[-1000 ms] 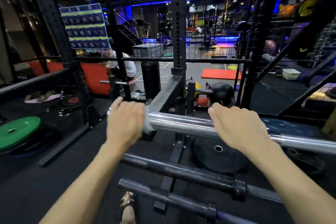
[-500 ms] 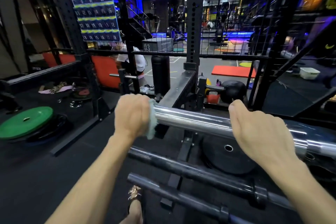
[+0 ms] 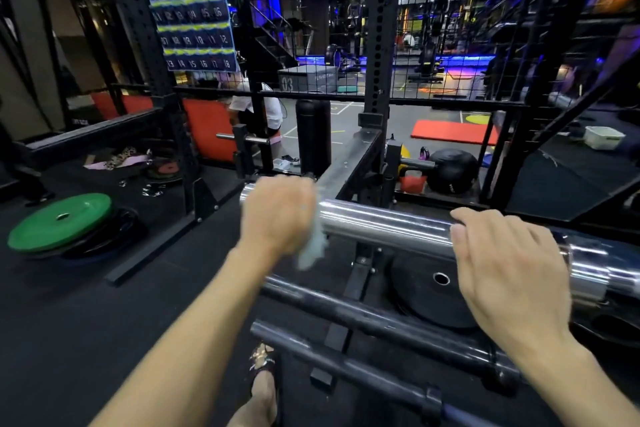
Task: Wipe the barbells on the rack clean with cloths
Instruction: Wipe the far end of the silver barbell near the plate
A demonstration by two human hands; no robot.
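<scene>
Green plate [image 3: 59, 220]: lies flat on the floor at far left, stacked on darker plates.
Numbered chart [image 3: 192, 26]: hangs on the mesh, upper left, rows 01 to 18.
Left hand [image 3: 277, 215]: curled over the near end of the top barbell, gripping a pale cloth [image 3: 311, 246] against the steel; motion-blurred, so finger placement is hard to read. A tail of cloth hangs below the bar.
Top barbell [image 3: 381, 224]: chrome sleeve, lying across the rack at hand height, running from the left hand rightward past the frame edge.
Rack upright [image 3: 379, 28]: black, perforated, rising behind the bar's midpoint.
Lower barbells [image 3: 363, 314]: two dark bars racked below the chrome one, nearer the viewer.
Black plate [image 3: 436, 288]: flat on the floor beneath the chrome bar.
Right hand [image 3: 509, 263]: fingers draped over the chrome bar, loosely curved round it, well apart from the left hand.
</scene>
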